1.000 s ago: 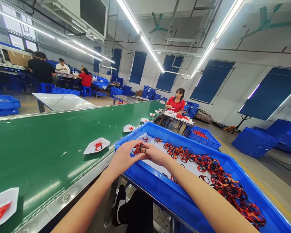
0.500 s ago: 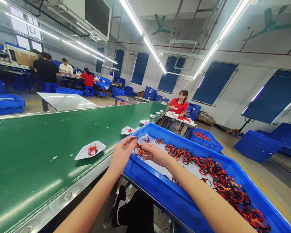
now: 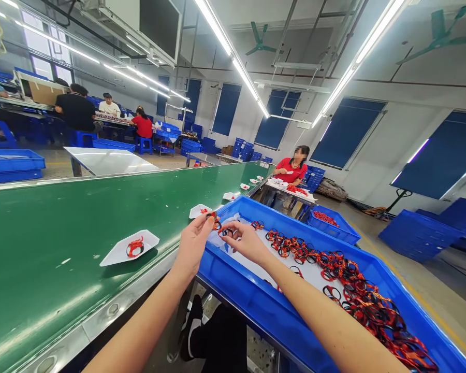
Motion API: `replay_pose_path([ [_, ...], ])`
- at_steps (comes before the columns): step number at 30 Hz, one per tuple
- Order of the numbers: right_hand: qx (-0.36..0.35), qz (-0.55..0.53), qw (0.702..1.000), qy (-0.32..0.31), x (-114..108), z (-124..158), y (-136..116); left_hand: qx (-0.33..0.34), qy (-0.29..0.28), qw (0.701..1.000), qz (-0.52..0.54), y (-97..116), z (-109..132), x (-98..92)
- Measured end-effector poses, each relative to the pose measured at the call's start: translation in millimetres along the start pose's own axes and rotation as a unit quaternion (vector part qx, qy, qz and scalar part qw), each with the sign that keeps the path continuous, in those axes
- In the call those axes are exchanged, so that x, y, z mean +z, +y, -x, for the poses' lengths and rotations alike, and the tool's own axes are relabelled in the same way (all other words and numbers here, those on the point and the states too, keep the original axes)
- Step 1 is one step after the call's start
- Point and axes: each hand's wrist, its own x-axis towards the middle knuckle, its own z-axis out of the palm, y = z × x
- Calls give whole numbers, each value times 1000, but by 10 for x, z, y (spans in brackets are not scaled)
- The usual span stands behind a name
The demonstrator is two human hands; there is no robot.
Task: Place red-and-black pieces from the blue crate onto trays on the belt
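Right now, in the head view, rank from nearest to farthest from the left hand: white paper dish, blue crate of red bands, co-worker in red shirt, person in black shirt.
From the left hand:
1. White paper dish, just left of it.
2. Blue crate of red bands, ahead to the right.
3. Co-worker in red shirt, farther ahead, at the bench.
4. Person in black shirt, far left, across the room.

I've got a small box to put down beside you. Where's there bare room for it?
Bare green belt lies left of the white paper dish. In the blue tray, white liner shows below your right hand. The tray's far right is crowded with red-and-black loops.
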Motion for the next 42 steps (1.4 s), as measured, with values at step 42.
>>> replay_pose_path([
  [42, -49, 270, 955, -113, 0, 33, 230, 255, 36, 932, -254, -107, 346, -530],
])
